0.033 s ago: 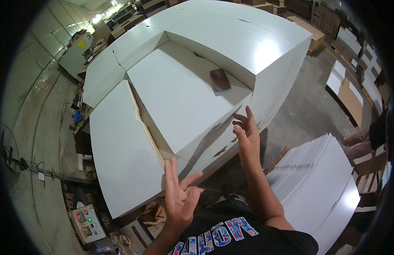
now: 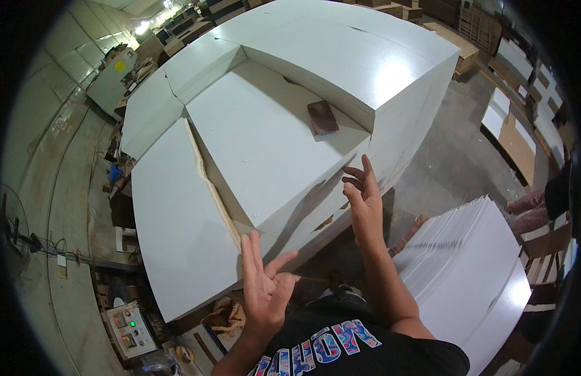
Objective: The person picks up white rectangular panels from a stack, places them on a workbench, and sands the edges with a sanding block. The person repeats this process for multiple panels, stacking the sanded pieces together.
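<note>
Both hands are raised in front of the stacked white panels, with nothing in them. My left hand (image 2: 265,285) is open, palm up and fingers apart, by the near corner of the left white panel stack (image 2: 171,232). To the right, my right hand (image 2: 367,210) is open with fingers spread, in front of the near side of the middle white panel stack (image 2: 265,144). A dark brown rectangular block (image 2: 322,118) lies on that middle stack, near its right end, apart from both hands. The middle stack's top sits lower than the stacks behind it.
Taller white panel stacks (image 2: 340,50) stand behind. At my right is a pile of thin white sheets (image 2: 466,269). A control box (image 2: 132,329) with lit displays sits at lower left, near a tape roll (image 2: 185,355). Another person's legs (image 2: 528,213) show at far right.
</note>
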`<state>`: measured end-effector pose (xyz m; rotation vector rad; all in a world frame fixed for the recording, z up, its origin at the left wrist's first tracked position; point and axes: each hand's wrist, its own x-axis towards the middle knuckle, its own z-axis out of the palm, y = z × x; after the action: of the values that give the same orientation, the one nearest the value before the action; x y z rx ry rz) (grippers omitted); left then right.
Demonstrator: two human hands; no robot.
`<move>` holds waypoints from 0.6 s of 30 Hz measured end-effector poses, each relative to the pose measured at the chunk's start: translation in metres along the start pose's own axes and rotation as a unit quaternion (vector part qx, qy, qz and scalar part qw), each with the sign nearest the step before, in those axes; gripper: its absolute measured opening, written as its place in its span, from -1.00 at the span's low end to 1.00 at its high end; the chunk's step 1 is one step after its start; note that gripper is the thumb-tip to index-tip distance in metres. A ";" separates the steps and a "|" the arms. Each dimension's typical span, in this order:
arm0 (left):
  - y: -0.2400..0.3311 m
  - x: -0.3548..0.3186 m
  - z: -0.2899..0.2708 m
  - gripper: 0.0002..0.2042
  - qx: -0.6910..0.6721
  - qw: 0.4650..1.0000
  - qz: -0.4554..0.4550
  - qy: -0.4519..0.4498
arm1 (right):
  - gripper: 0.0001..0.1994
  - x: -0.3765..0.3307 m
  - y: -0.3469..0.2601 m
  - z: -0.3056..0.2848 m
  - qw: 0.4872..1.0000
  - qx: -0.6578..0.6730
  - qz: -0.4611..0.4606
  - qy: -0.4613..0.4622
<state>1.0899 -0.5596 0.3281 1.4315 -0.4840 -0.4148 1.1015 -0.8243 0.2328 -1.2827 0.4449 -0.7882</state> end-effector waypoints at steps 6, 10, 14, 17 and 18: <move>-0.018 0.018 0.015 0.08 0.028 0.999 0.002 0.045 | -0.10 0.026 0.005 -0.015 1.000 -0.013 0.005 -0.004; -0.023 0.022 0.017 0.09 0.036 0.997 0.001 0.069 | -0.11 0.036 0.009 -0.018 1.000 -0.023 0.009 -0.015; -0.026 0.023 0.017 0.09 0.037 0.995 -0.012 0.091 | -0.17 0.040 0.010 -0.020 1.000 -0.023 0.006 -0.008; -0.028 0.024 0.017 0.10 0.029 0.994 -0.024 0.101 | -0.24 0.043 0.010 -0.023 0.999 -0.038 0.007 0.008; -0.029 0.025 0.016 0.10 0.021 0.994 -0.028 0.104 | -0.25 0.045 0.010 -0.025 0.999 -0.031 0.008 0.006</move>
<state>1.1022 -0.5896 0.3022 1.5123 -0.2858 -0.2966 1.1172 -0.8728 0.2223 -1.3311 0.4924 -0.7746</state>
